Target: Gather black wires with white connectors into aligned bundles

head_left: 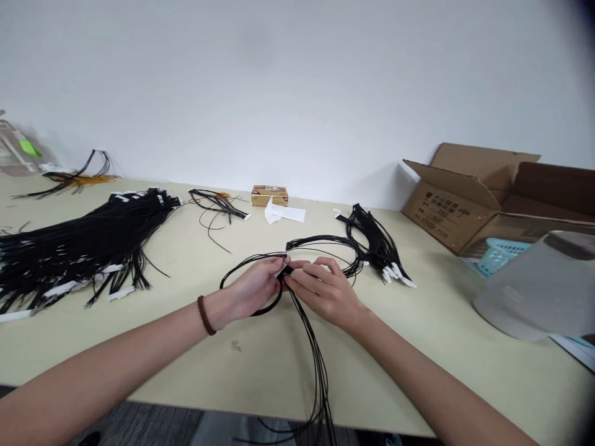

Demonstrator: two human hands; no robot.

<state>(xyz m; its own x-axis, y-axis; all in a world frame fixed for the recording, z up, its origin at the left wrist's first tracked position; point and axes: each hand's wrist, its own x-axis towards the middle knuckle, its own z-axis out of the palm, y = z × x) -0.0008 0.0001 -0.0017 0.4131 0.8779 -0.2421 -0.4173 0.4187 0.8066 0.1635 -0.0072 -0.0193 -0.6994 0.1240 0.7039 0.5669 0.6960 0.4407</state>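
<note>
Head view: the left hand and right hand meet above the pale beige tabletop. Each grip is pinched closed on a bundle of thin black wires, which loops behind the fingers and trails off the near edge. An open brown cardboard box stands far right.

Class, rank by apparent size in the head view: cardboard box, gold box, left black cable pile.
1. black cable pile and cardboard box: about alike, so unranked.
2. gold box: clearly smallest, though it lies farther away.
</note>
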